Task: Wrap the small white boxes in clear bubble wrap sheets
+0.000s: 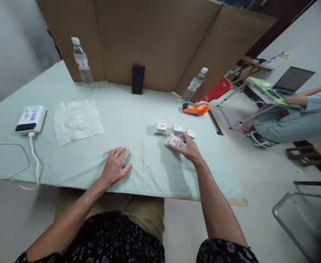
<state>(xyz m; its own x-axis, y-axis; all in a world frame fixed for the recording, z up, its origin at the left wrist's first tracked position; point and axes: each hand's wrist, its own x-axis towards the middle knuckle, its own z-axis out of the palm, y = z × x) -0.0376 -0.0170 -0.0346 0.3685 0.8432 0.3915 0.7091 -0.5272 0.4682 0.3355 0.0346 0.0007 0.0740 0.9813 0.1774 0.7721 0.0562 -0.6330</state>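
Observation:
My right hand (188,147) is closed on a small white box (174,140) with red print, which looks wrapped in clear plastic. Close around it on the cloth are three similar small boxes: one to the left (160,127), one just behind (176,128) and one to the right (190,134), partly behind my fingers. My left hand (116,166) rests near the front of the table with its fingers apart and nothing in them. To its upper left lies a flat sheet of bubble wrap (78,120).
An orange tape dispenser (200,108) and a water bottle (194,86) stand at the back right. A second bottle (82,64), a phone (137,79) and a cardboard screen (155,40) line the back. A white power bank (31,118) with a cable lies left. A person (294,117) sits far right.

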